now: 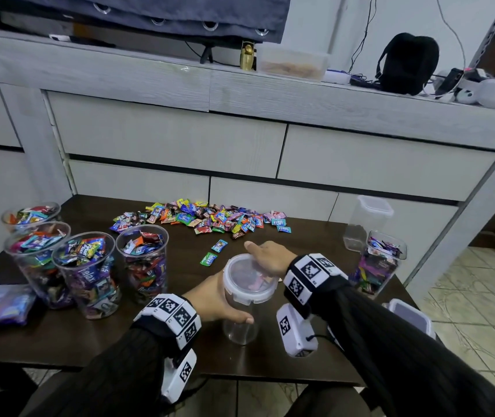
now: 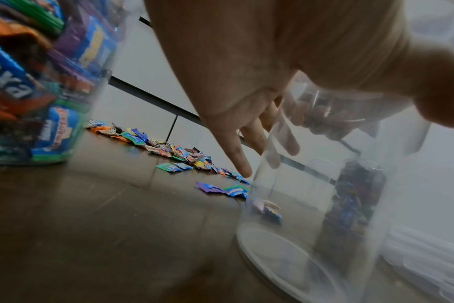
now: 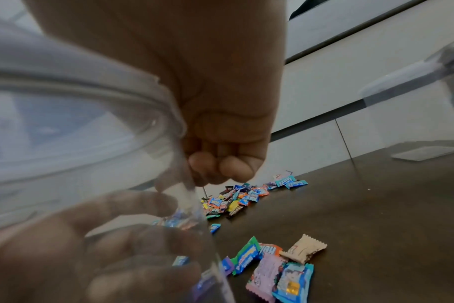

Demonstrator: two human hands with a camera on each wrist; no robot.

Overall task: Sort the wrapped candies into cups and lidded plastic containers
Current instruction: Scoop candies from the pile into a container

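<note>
Her left hand [image 1: 216, 302] wraps round the clear round container [image 1: 241, 323] standing on the dark table [image 1: 315, 236], while the right hand [image 1: 270, 257] curls over its lid [image 1: 249, 279], pressing down. Beyond lies the candy pile [image 1: 207, 218]; filled cups [image 1: 85, 272] stand to the left.

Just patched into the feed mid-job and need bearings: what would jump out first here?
Front and centre, both hands work a clear round container: the left hand grips its side while the right hand rests on its lid. Behind them a bright pile of wrapped candies sprawls along the table's far edge, and four candy-stuffed cups crowd the left.
</note>
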